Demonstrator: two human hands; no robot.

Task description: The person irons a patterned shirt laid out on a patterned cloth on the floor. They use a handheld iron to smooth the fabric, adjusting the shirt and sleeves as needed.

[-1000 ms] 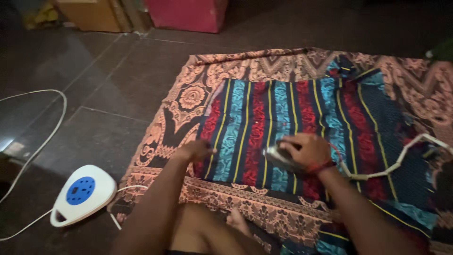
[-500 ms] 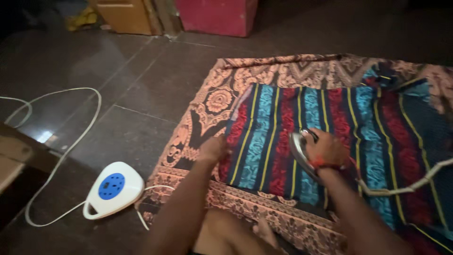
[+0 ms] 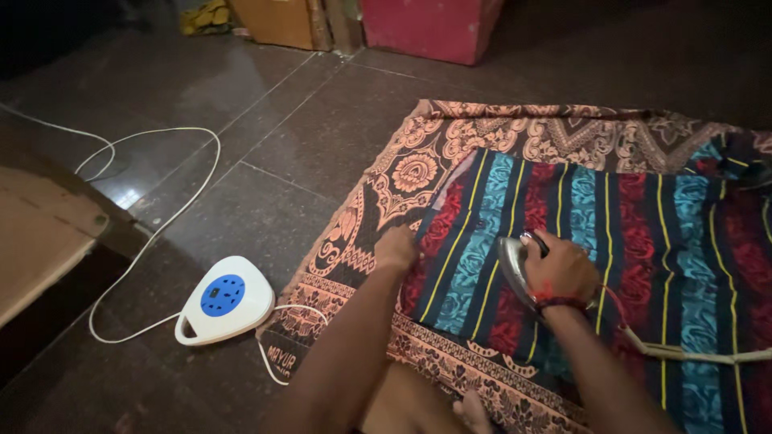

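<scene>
Head view shows a person sitting on the floor (image 3: 265,104), with both bare arms reaching up from the bottom of the frame. Right hand (image 3: 560,269) is closed around the handle of a silver iron (image 3: 512,268), a little right of the centre of the frame, and the iron rests flat on a striped cloth (image 3: 643,233) with red, turquoise and dark bands and thin yellow lines. A red thread is around the right wrist. From the iron a pale cord (image 3: 700,352) goes to the right edge of the frame. Left hand (image 3: 396,247) holds nothing; it presses with bent fingers on the left edge of the striped cloth, well apart from the right hand. Under the striped cloth lies a patterned blanket (image 3: 402,181) in orange and dark brown, spread on the dark tiled floor. Just beside the blanket, in the lower left, lies a white extension socket box (image 3: 223,299) with a blue round face, and its white cable (image 3: 173,213) makes a loop toward the upper left. At the top of the frame stand a red box (image 3: 430,28) and a brown box (image 3: 277,20).
</scene>
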